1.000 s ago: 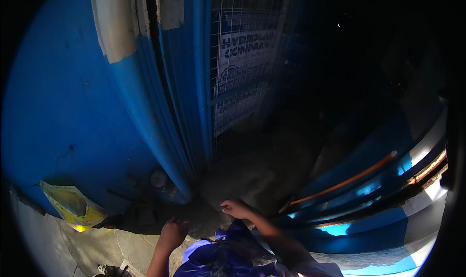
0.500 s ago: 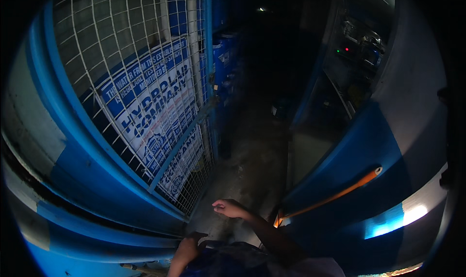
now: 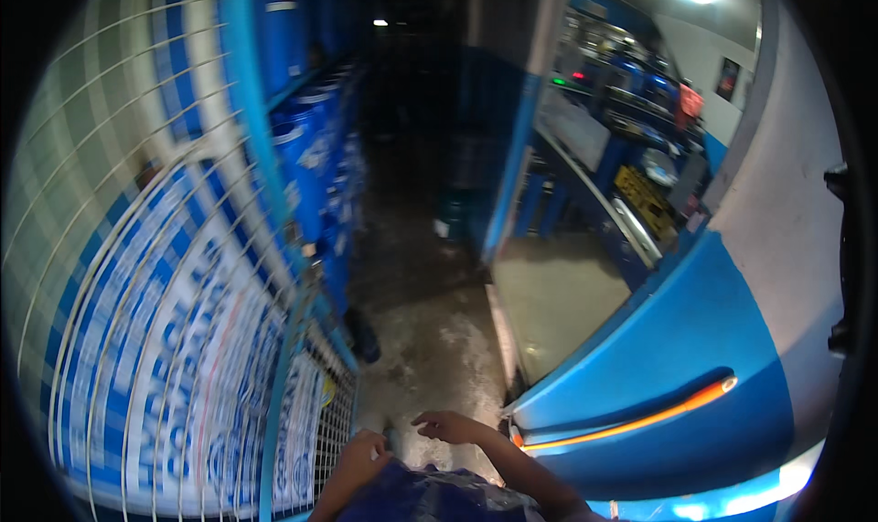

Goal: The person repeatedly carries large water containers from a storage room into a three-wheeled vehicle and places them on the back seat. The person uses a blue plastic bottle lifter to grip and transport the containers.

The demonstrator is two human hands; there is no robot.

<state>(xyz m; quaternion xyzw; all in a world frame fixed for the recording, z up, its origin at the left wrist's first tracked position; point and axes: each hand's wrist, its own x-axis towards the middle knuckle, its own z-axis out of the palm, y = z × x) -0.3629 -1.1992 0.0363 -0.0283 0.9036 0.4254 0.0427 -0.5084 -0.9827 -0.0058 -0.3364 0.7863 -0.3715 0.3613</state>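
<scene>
My left hand (image 3: 369, 446) hangs low in front of my body, its fingers loosely bent and nothing seen in them. Beside it, my right hand (image 3: 445, 426) reaches inward over the floor, palm down, with thumb and fingers a little apart and no object between them. Neither hand touches anything that I can see. Below them shows blue, shiny, creased material (image 3: 430, 493) at my front; whether it is clothing or plastic I cannot tell. Closest to the left hand is a blue-framed wire mesh door (image 3: 302, 339) with a blue and white printed banner (image 3: 174, 357) behind it.
A dim passage floor (image 3: 425, 339) runs ahead. Blue containers (image 3: 311, 156) are stacked along its left. An orange pole (image 3: 640, 421) leans on the blue and white wall (image 3: 732, 312) at right. Past a doorway, a lit room has a cluttered counter (image 3: 631, 156). A dark object (image 3: 362, 335) lies by the mesh.
I have moved forward and turned, so the mesh door and banner loom larger at left. The passage and lit room show more brightly. My hands have come closer together.
</scene>
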